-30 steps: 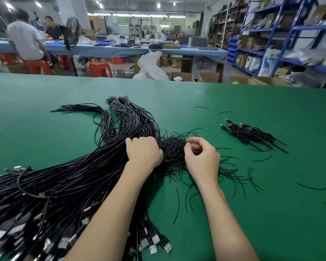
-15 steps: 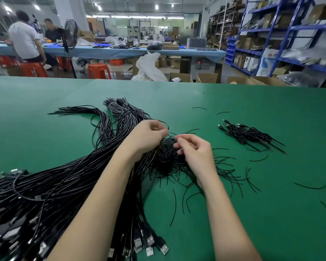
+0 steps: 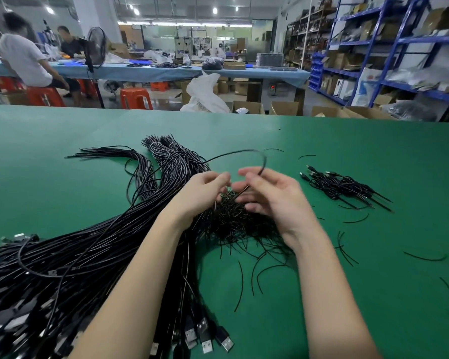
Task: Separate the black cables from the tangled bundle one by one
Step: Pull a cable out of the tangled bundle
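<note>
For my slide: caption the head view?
Both hands lift one black cable from the tangled bundle on a green table.

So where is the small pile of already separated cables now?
In the head view, the small pile lies on the green table, to the right of the right hand and apart from the big tangled bundle.

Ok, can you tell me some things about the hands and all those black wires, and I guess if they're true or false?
1. The right hand pinches a single thin black cable that arcs up over the big tangled bundle of black cables. True.
2. The flat green table is red. False: it is green.
3. A small pile of black cables lies to the right of both hands. True.
4. The left hand holds a pair of scissors. False: no scissors show; it is at the bundle.
5. Silver USB plugs show at the bundle's near end. True.
</note>
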The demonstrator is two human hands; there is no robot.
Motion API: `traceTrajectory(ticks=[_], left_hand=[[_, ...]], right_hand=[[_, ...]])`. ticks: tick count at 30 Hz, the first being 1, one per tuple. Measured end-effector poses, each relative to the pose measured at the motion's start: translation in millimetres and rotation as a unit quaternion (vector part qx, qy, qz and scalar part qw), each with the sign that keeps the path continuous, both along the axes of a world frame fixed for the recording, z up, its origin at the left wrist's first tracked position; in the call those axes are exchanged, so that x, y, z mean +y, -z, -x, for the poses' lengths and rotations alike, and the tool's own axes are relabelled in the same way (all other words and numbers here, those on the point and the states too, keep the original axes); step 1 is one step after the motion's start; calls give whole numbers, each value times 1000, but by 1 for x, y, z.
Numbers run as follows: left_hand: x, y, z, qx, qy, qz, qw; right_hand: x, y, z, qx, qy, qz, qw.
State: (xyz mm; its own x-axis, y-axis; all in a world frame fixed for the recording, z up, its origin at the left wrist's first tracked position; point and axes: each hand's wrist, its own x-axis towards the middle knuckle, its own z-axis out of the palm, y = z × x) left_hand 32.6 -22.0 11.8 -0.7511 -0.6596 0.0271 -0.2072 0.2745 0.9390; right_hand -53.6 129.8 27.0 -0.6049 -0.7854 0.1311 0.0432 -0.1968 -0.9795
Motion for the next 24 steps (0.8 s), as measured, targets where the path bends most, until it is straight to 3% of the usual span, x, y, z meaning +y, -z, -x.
traceTrajectory(ticks=[4,7,10,14,16,18,20,21,22,24], left_hand=[[1,3,-4,-54,60,9,997],[10,-6,-6,-42,160,-15,986],[19,-10,-9,-64,292,-24,954],[28,-10,-9,-107,347,25,931],[29,-10,-11,-107,377,45,919],[29,-12,-12,-79,372,41,924],[27,-15,-12,-70,334,46,939],[25,-17,-11,-85,321,71,940],[24,-19,-9,-109,314,118,936],[25,-23,-7,-142,298,231,915]], right_hand=[[30,-23,28,-96,106,115,983],[45,-23,40,-74,124,76,987],[43,-14,41,-106,130,59,984],[34,-12,40,-165,132,98,973],[31,-13,38,-151,155,70,974],[33,-9,39,-23,251,-71,965],[42,-7,45,173,390,-215,878],[49,-9,47,265,409,-229,843],[54,-12,49,339,368,-221,837],[60,-17,50,405,191,-219,867]])
